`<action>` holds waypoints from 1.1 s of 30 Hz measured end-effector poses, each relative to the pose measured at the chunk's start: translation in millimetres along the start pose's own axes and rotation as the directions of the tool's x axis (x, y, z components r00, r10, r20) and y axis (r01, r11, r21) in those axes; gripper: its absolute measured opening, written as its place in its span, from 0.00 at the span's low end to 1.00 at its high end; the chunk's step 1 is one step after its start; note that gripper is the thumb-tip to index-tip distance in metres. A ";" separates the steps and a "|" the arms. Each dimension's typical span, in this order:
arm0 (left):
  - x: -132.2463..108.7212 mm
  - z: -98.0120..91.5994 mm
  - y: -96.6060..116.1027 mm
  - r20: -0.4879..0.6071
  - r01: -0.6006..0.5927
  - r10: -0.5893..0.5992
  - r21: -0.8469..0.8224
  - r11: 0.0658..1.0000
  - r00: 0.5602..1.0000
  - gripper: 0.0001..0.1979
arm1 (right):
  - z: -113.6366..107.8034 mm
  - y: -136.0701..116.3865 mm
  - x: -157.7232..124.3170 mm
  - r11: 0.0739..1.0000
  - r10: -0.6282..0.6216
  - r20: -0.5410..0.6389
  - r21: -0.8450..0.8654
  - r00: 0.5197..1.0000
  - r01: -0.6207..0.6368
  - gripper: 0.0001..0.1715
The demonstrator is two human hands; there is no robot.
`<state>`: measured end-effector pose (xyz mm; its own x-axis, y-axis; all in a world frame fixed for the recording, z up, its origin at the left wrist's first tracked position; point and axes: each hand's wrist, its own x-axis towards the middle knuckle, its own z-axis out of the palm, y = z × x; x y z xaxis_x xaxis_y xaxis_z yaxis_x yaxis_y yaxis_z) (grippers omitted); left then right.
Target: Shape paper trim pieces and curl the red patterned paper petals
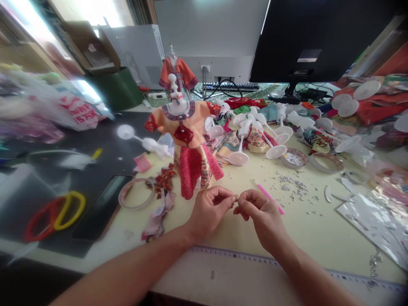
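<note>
My left hand point(210, 208) and my right hand point(258, 212) meet over the pale yellow table point(306, 233), fingertips pinched together on a tiny bead-like piece point(236, 196) between them. Just behind the hands stands a small white mannequin dressed in an orange top and red skirt point(188, 144). A pink stick point(270, 197) lies on the table right behind my right hand. Loose small beads point(291, 185) are scattered to the right.
Several white doll stands and folded costumes point(255, 136) lie behind. A second dressed mannequin point(177, 70) stands at the back. Tape rolls point(135, 193), fabric scraps point(159, 204), a phone point(102, 206), red and yellow rings point(55, 214), a monitor point(312, 38), a ruler strip point(242, 255).
</note>
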<state>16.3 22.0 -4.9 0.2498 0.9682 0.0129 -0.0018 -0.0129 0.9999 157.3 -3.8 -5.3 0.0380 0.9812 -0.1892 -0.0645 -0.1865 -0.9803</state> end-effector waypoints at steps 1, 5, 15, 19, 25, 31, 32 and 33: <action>0.3 -0.4 -0.1 0.007 0.034 -0.034 -0.040 0.999 0.999 0.05 | -0.5 0.5 0.2 1.000 -0.004 0.003 -0.003 1.000 0.004 0.08; 0.5 -1.5 0.0 0.009 0.070 -0.070 -0.060 0.996 0.998 0.05 | -0.9 1.2 0.4 0.998 -0.042 -0.008 -0.039 0.999 0.042 0.08; -1.8 -0.9 -7.3 -0.011 -0.508 0.580 0.468 0.723 0.815 0.05 | 3.3 0.5 -2.6 0.972 -0.143 -0.044 -0.193 0.989 0.132 0.09; -1.3 -1.4 -9.2 0.044 -0.560 0.647 0.549 0.621 0.761 0.05 | 2.4 2.1 -2.7 0.971 -0.133 -0.048 -0.208 0.990 0.120 0.10; -0.4 -2.6 -9.0 0.109 -0.606 0.688 0.584 0.541 0.718 0.06 | 1.7 4.2 -0.6 0.984 -0.083 -0.030 -0.162 0.996 0.077 0.09; 0.2 -2.8 -4.2 0.018 -0.437 0.469 0.394 0.808 0.883 0.06 | -1.3 4.8 1.5 0.989 -0.052 -0.012 -0.139 0.999 0.050 0.06; 0.3 -2.8 -3.4 0.006 -0.360 0.379 0.331 0.872 0.925 0.05 | -1.7 4.3 1.6 0.991 -0.046 -0.009 -0.130 0.999 0.044 0.06; 0.4 -2.9 -2.8 -0.001 -0.272 0.281 0.255 0.928 0.960 0.04 | -2.0 3.8 1.7 0.992 -0.041 -0.003 -0.115 0.999 0.041 0.06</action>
<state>13.7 23.1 -7.6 0.2383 0.9257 0.2937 0.1778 -0.3389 0.9239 159.1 -3.0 -9.4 0.0434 0.9880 -0.1485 0.0526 -0.1507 -0.9872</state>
